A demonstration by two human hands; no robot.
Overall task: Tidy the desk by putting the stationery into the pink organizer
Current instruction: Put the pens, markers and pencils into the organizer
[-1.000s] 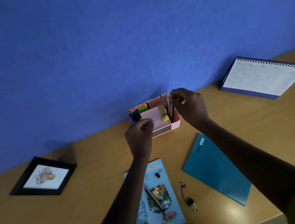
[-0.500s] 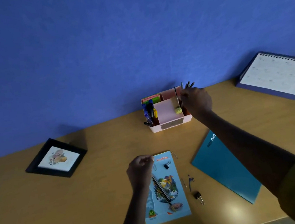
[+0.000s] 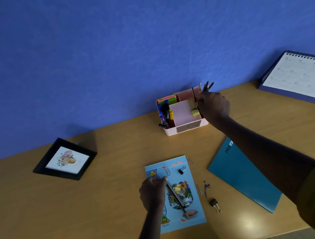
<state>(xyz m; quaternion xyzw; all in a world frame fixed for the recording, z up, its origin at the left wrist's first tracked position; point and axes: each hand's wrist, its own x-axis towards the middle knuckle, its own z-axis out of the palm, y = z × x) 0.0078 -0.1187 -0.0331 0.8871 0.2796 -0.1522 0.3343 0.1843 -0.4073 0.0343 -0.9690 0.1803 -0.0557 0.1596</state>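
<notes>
Head camera, looking down on a tan wooden worktop [image 3: 103, 204] set against a blue wall [image 3: 106, 56]. The pink plastic organizer [image 3: 171, 132] stands at the back of the worktop, just right of the frame's centre. Its left compartment holds blue, black and yellow markers [image 3: 164, 112], green and pink sticky notes [image 3: 167, 99] sit at the back left, and a small yellow lump [image 3: 195, 112] lies to the right of the middle divider.

The right hand [image 3: 213, 106] reaches in from the lower right and grasps a bunch of thin dark pencils [image 3: 207, 86] over the organizer's right side. Their tips fan out above the knuckles. Their lower ends are hidden.

The left hand [image 3: 154, 191] is low in the middle of the frame. Its fingers are curled, pinching the upper end of a black pencil [image 3: 176, 199] that lies slantwise on a light-blue illustrated booklet [image 3: 197, 209].

A black binder clip [image 3: 181, 170] and a paper clip [image 3: 167, 171] also rest on the booklet. A second binder clip [image 3: 214, 204] lies on the bare wood just right of it, near a small blue item [image 3: 206, 187] I cannot make out.

A teal notebook [image 3: 241, 176] lies right of these, partly under the right forearm. A black picture frame [image 3: 65, 159] lies at left, and a spiral desk calendar [image 3: 301, 77] stands at upper right.
</notes>
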